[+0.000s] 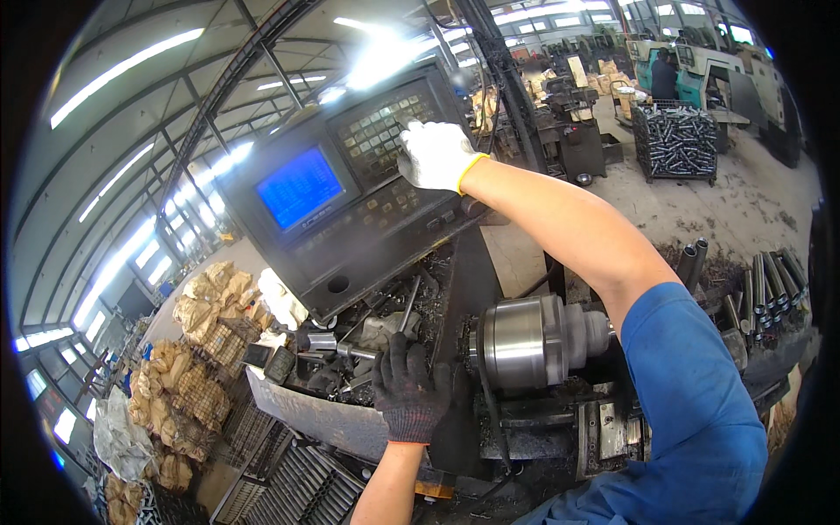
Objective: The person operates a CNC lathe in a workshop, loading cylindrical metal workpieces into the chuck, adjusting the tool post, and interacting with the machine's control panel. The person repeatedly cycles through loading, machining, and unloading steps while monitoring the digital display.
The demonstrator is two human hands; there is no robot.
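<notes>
My right hand (437,156), in a white glove with a yellow cuff, is raised to the key panel (376,140) of a dark machine console. Its fingers are bent and a little apart at the keys, with nothing seen in them. Left of the keys, the console's screen (299,187) glows blue. My left hand (408,389), in a dark glove, lies with its fingers spread at the edge of a dirty tool tray (306,394). Metal tools and a short cylinder (322,341) lie just beyond its fingertips. Right of this hand is a shiny lathe chuck (525,341), its front part blurred.
Metal tubes (770,284) stand at the right beside dark shavings. A wire crate (675,140) full of metal parts is on the floor farther back, near a person (665,77). At left are brown wrapped bundles (175,394) and a rack of rods (289,486).
</notes>
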